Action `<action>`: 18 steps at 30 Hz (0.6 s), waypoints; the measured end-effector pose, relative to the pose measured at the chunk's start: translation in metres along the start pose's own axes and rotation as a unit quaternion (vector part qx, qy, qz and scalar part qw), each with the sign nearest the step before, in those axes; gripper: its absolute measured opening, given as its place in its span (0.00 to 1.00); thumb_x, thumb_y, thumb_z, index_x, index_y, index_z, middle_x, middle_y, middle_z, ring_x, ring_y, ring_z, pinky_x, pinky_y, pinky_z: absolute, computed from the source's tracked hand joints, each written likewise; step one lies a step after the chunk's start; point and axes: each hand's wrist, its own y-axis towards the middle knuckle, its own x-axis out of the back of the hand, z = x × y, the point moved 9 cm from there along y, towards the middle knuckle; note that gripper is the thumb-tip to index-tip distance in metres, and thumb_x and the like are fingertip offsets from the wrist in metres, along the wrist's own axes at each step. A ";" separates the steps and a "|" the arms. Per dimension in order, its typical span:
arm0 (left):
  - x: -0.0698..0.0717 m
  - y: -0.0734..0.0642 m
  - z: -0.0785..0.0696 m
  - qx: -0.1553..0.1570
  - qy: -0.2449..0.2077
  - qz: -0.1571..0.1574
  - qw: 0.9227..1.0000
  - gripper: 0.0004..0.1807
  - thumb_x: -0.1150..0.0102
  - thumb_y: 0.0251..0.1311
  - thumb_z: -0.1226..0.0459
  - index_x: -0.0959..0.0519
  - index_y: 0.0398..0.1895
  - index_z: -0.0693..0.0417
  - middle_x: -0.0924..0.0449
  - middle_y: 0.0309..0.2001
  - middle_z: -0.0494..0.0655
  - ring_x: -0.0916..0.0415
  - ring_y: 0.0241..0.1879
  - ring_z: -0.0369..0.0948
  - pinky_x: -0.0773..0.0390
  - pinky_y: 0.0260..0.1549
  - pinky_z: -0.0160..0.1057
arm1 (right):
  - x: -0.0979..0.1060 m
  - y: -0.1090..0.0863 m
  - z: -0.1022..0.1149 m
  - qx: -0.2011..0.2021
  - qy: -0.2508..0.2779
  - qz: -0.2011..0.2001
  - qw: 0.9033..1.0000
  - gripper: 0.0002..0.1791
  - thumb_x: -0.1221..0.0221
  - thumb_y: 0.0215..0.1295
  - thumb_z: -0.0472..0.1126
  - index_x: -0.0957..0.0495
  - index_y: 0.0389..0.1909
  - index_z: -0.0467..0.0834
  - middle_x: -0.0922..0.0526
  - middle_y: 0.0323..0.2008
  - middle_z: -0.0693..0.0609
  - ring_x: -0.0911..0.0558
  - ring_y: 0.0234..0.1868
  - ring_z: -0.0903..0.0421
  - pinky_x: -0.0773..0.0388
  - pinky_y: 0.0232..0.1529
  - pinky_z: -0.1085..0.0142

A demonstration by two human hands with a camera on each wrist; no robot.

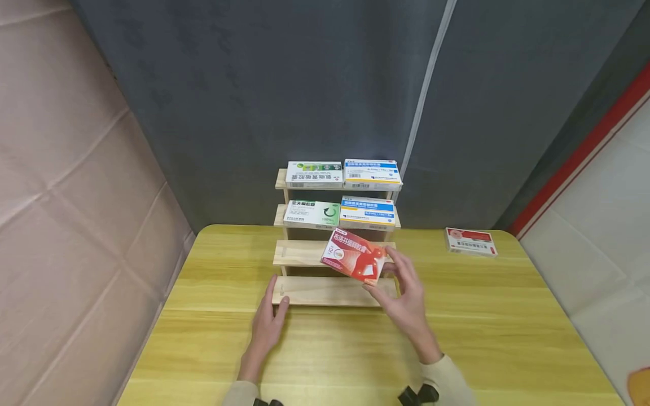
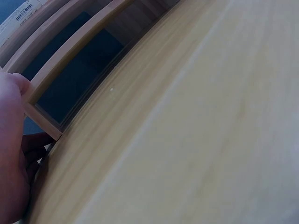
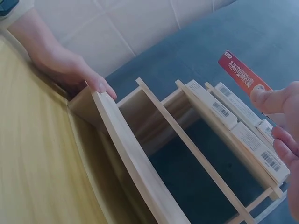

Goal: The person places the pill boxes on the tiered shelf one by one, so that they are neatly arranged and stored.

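Note:
My right hand [image 1: 401, 293] grips a red medicine box [image 1: 354, 255] by its right end and holds it tilted over the second-lowest step of a wooden stepped rack [image 1: 325, 292]. In the right wrist view the red box [image 3: 243, 73] shows edge-on above my thumb [image 3: 275, 99]. My left hand [image 1: 268, 321] rests on the table with its fingers against the rack's lowest step at the left end [image 3: 86, 77]. The two upper steps carry a green-white box [image 1: 312, 214], a blue-yellow box [image 1: 367, 213], another green-white box [image 1: 313, 174] and another blue-white box [image 1: 372, 174].
A red-white box [image 1: 470, 242] lies on the yellow wooden table [image 1: 482, 316] at the back right. A grey curtain hangs behind the rack. A padded beige wall runs along the left, and a white floor with a red strip is at the right.

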 end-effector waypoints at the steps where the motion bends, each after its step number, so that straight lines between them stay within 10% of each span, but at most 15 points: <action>1: 0.000 0.000 0.000 0.001 0.001 -0.001 1.000 0.36 0.53 0.77 0.48 0.52 0.83 0.41 0.49 0.81 0.49 0.46 0.77 0.59 0.45 0.72 0.70 | -0.002 0.000 -0.001 -0.002 0.000 0.002 1.000 0.48 0.28 0.44 0.17 0.33 0.71 0.31 0.28 0.62 0.32 0.19 0.50 0.65 0.20 0.60 0.72; 18: 0.000 0.000 0.002 0.007 -0.001 0.004 1.000 0.37 0.53 0.77 0.47 0.53 0.83 0.40 0.49 0.81 0.47 0.46 0.78 0.58 0.45 0.73 0.69 | -0.038 0.003 -0.008 -0.028 -0.083 0.036 0.996 0.46 0.23 0.43 0.24 0.30 0.68 0.33 0.23 0.63 0.38 0.15 0.45 0.45 0.21 0.61 0.71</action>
